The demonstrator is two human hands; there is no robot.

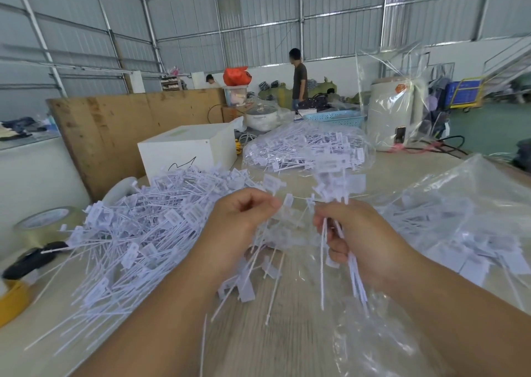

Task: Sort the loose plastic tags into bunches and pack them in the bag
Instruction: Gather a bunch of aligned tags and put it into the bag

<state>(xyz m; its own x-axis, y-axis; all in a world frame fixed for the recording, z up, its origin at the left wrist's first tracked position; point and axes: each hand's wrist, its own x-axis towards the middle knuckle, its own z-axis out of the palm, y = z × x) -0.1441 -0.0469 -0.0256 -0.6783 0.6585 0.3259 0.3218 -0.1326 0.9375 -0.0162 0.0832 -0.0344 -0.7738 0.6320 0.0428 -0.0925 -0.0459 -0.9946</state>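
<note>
A big heap of loose white plastic tags [135, 227] covers the left of the table. My right hand [353, 233] grips a bunch of tags [336, 187], heads up and thin tails hanging below my fist. My left hand [238, 224] pinches a single tag [273, 182] next to that bunch. More loose tags [250, 279] lie under my hands. A clear bag filled with tags [304, 149] sits behind, and another clear bag with tags [459, 227] lies at the right.
Tape rolls [48, 221] and a yellow roll [11, 302] lie at the left edge. A white box [186, 149], a plywood board [120, 124], a blue basket [336, 118] and a white appliance [390, 112] stand behind. Two people are far back.
</note>
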